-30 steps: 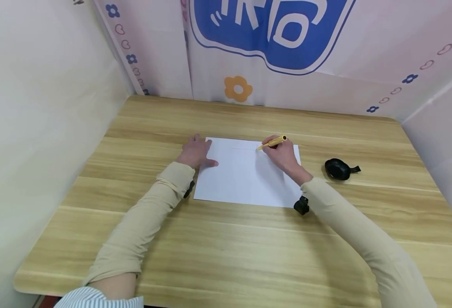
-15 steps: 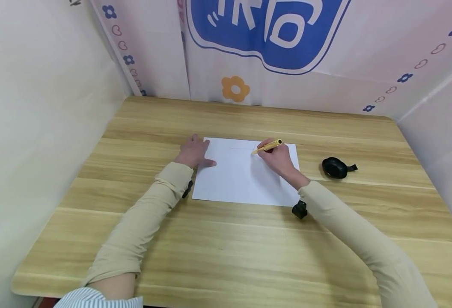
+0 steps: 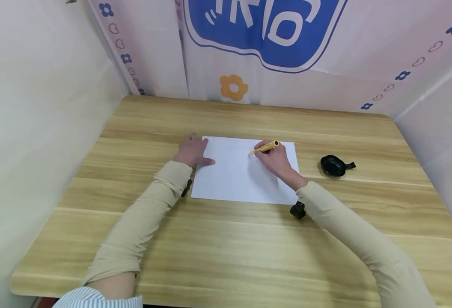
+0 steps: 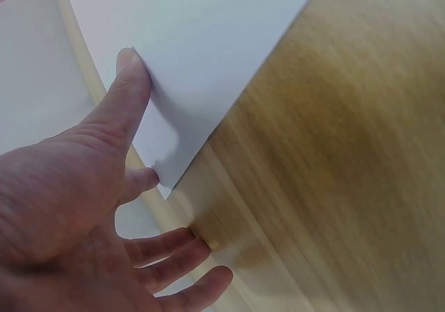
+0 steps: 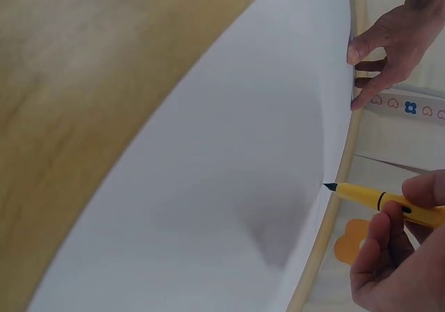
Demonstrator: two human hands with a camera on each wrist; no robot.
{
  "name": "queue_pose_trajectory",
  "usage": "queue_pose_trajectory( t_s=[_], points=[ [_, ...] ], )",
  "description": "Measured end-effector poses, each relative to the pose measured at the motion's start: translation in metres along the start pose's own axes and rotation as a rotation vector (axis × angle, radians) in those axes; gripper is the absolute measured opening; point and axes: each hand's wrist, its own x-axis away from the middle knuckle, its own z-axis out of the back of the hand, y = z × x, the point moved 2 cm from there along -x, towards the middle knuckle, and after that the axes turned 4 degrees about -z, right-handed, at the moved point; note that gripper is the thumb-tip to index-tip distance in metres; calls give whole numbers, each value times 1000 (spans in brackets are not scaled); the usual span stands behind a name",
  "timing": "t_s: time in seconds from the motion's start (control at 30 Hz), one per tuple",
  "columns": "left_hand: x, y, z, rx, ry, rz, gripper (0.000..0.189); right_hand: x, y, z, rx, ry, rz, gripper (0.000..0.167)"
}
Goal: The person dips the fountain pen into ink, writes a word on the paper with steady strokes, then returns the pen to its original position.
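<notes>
1. Right hand (image 3: 277, 160): fingers and thumb curled round a slim yellow pen with a black nib (image 5: 330, 186); grip confirmed in the head and right wrist views. The pen (image 3: 266, 146) is tilted, its rear end raised to the right.
2. Nib position: at the upper part of a rectangular white paper sheet (image 3: 230, 179), right of its middle. Whether the tip is in contact cannot be determined.
3. Marking: a thin, faint line (image 3: 239, 147) runs along the far side of the sheet, left of the pen.
4. Left hand (image 3: 191, 152): fingers spread, gripping nothing. Its thumb (image 4: 131, 83) rests on the sheet near the far left corner; other fingers extend past the edge over the table.
5. Hands: well apart, one at the sheet's left edge, one towards its right side.
6. Sheet: lies flat on a light wood-grain table (image 3: 210, 252), between the hands.
7. Right of the sheet, apart from it: a small black pan-shaped object (image 3: 332, 166), its short handle pointing right.
8. Both forearms carry beige sleeves (image 3: 141, 226); a black device (image 3: 298, 210) shows beneath the right wrist.
9. Behind the table: a pale printed backdrop (image 3: 153, 51) with a blue emblem (image 3: 245, 40) and an orange flower (image 3: 225, 86).
</notes>
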Motion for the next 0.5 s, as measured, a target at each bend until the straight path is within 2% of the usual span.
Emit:
queue_pose_trajectory(
  t_s=[0.5],
  points=[
    [0,0,2,7,-6,-12,85,8,-6,-5,-24,-39,10,16]
  ],
)
